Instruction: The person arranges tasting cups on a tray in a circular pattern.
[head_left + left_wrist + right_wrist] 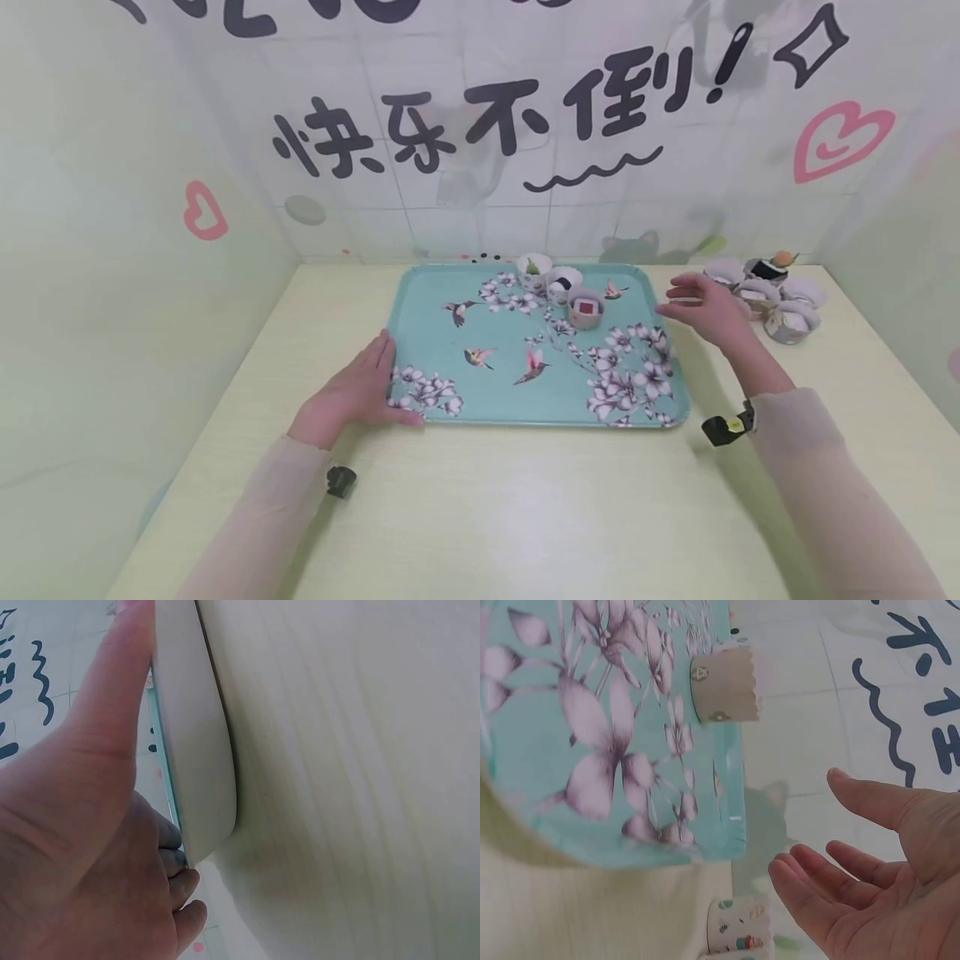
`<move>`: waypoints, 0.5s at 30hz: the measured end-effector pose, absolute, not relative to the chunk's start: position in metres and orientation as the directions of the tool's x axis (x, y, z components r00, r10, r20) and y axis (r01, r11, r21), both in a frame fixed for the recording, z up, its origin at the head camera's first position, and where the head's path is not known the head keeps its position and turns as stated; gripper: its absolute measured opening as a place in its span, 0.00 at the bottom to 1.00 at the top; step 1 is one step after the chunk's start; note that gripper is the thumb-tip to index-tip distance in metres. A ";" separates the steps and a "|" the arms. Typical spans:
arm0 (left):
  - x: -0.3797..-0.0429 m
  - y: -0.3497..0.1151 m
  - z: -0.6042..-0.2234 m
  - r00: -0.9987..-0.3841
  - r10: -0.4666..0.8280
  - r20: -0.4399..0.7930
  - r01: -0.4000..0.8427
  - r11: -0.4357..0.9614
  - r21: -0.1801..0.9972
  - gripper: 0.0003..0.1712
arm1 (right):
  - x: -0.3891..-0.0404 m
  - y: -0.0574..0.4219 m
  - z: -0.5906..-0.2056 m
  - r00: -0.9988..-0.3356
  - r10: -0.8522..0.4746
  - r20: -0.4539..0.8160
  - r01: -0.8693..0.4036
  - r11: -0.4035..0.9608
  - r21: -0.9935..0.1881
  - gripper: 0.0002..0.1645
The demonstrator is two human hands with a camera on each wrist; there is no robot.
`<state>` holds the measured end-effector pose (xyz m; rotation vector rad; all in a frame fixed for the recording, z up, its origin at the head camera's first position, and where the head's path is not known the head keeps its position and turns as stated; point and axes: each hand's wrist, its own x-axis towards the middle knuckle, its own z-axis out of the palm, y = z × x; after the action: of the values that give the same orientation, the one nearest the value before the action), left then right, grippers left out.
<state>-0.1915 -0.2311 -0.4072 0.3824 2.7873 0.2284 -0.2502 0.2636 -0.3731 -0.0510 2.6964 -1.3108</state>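
A turquoise tray printed with birds and blossoms lies on the table. My left hand rests along its left edge, thumb at the near corner; in the left wrist view the fingers touch the tray's outer side. Three paper cups stand at the tray's back: one with green garnish, one with a black-and-white piece, and one with a white piece with a red top. My right hand hovers between the tray's right edge and a cup cluster, holding nothing, its thumb apart from the fingers in the right wrist view.
Several more paper cups stand together at the table's back right, one with a black-and-white piece beside an orange ball. A wall with printed lettering closes off the back. Pale wooden table extends in front of the tray.
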 end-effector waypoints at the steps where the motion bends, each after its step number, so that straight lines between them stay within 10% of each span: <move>1: -0.192 -0.231 -0.407 -0.914 0.286 -0.289 0.236 0.952 0.197 0.84 | -0.249 0.266 -0.373 -0.991 -0.088 -0.106 0.029 0.620 -0.784 0.43; 15: -0.192 -0.232 -0.408 -0.913 0.290 -0.286 0.239 0.950 0.199 0.85 | -0.234 0.302 -0.375 -0.999 -0.008 -0.041 0.026 0.657 -0.753 0.42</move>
<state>-0.1915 -0.2315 -0.4079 0.3878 2.7886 0.2285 -0.2340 0.3016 -0.3750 0.0146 2.8222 -1.2837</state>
